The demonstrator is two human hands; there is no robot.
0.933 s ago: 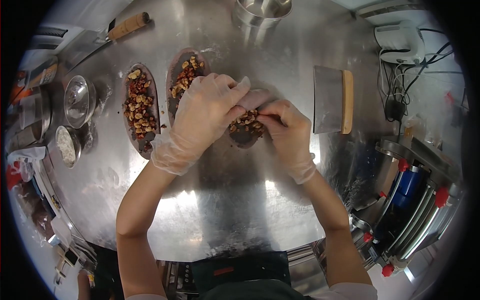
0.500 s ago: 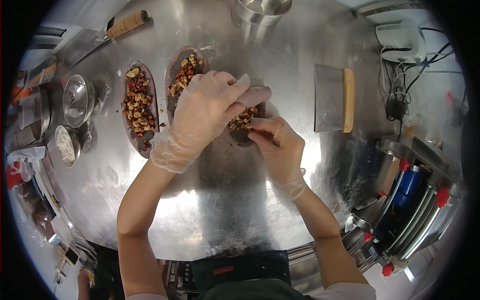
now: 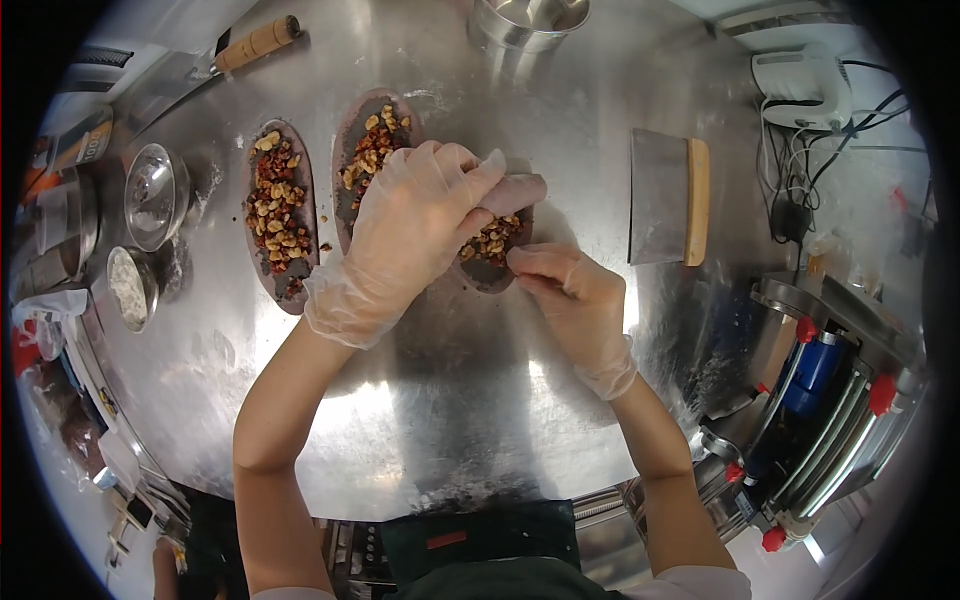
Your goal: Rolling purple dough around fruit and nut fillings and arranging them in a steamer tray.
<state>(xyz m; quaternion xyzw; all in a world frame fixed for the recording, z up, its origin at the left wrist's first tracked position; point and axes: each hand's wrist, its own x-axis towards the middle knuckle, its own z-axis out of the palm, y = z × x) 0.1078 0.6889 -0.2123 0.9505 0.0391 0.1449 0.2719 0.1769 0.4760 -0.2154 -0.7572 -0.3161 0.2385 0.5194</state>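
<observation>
A piece of purple-grey dough (image 3: 485, 279) lies under my hands, spread with a dark filling, chopped nuts and red bits. Its far end is folded over into a thick roll (image 3: 520, 190). My gloved left hand (image 3: 420, 205) is closed round that roll and hides much of the piece. My gloved right hand (image 3: 575, 295) pinches at the dough's right edge, thumb and fingers together. Two more topped dough ovals lie flat to the left: one farther left (image 3: 278, 215), another (image 3: 375, 140) partly behind my left hand.
A bench scraper (image 3: 668, 197) with a wooden edge lies at right. Left stand a metal bowl (image 3: 155, 197) and a smaller bowl of white flour (image 3: 130, 288). A wooden-handled knife (image 3: 258, 45) and a metal pot (image 3: 530, 25) are at the back. A white appliance with cables (image 3: 800, 88) stands far right.
My right hand has shifted slightly right and down, its fingertips moving off the nuts to the dough's edge. My left hand keeps its hold on the roll.
</observation>
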